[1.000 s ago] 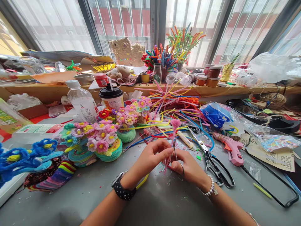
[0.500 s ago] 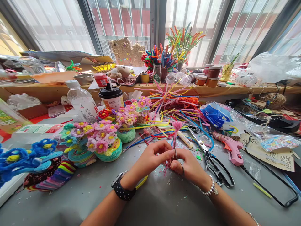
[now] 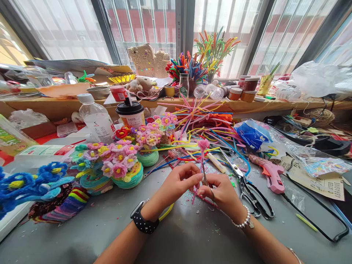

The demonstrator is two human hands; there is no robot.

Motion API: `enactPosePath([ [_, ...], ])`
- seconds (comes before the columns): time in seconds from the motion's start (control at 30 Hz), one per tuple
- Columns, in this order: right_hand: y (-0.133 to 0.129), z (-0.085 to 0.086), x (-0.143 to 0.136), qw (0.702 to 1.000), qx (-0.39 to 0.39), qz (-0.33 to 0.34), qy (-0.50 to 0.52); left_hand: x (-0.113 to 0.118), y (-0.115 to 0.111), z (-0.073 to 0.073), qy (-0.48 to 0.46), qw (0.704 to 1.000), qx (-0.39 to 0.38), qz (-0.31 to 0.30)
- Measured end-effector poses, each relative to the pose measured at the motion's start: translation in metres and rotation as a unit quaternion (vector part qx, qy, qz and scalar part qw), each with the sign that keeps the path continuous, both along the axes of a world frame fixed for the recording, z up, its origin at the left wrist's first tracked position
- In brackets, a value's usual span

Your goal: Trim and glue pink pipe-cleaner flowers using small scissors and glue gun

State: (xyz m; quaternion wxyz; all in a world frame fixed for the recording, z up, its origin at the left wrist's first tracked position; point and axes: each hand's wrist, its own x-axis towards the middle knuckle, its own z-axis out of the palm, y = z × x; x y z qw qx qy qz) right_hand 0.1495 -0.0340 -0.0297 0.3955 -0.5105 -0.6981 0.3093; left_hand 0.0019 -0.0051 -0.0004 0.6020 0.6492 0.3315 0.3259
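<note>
Between my hands a pink fuzzy pipe cleaner piece (image 3: pixel 203 144) stands upright, its top bunched into a fluffy head. My left hand (image 3: pixel 180 185) pinches its stem from the left, thumb and fingers pressed together. In my right hand (image 3: pixel 221 190) is a small pair of scissors (image 3: pixel 205 178), with the blades pointing up along the stem and a handle loop around the thumb area. Below the hands a pink strand end hangs down, and a red beaded strand lies near my right fingers.
Large scissors (image 3: pixel 249 194) and a pink glue gun (image 3: pixel 272 174) with a black cord lie right. Pipe-cleaner flowers (image 3: pixel 119 157) stand left, near a bottle (image 3: pixel 96 121) and a lidded cup (image 3: pixel 131 115). Loose pipe cleaners (image 3: pixel 203 119) are heaped behind the hands.
The pink head has shifted slightly left and up. The small scissors have turned more upright, their blades now higher along the stem. More of the red beaded strand shows under my right hand.
</note>
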Motion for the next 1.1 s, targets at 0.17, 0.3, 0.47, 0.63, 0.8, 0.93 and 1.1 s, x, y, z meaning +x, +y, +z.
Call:
enactPosePath([
  [0.17, 0.000, 0.000, -0.002, 1.000, -0.017, -0.005, 0.018, 0.000, 0.000, -0.001, -0.018, 1.000, -0.014, 0.001],
  [0.3, 0.000, -0.001, -0.002, 1.000, -0.020, -0.005, 0.020, 0.001, -0.001, 0.001, -0.016, 1.000, -0.012, 0.003],
  [0.47, 0.000, -0.002, -0.002, 0.999, -0.020, -0.006, 0.025, 0.000, -0.001, 0.000, -0.010, 1.000, -0.005, 0.000],
  [0.63, -0.001, 0.001, -0.002, 0.997, -0.018, 0.049, 0.050, 0.000, -0.001, 0.001, 0.000, 1.000, 0.006, -0.002],
  [0.8, -0.001, 0.007, 0.000, 0.992, -0.019, 0.097, 0.081, 0.001, -0.002, 0.002, 0.009, 0.999, 0.018, -0.028],
  [0.93, 0.000, 0.009, 0.002, 0.990, -0.014, 0.109, 0.090, 0.001, -0.002, 0.002, 0.022, 0.999, 0.022, -0.030],
  [1.1, -0.001, 0.007, 0.002, 0.993, 0.001, 0.089, 0.080, 0.000, -0.002, 0.001, 0.035, 0.999, 0.023, -0.026],
])
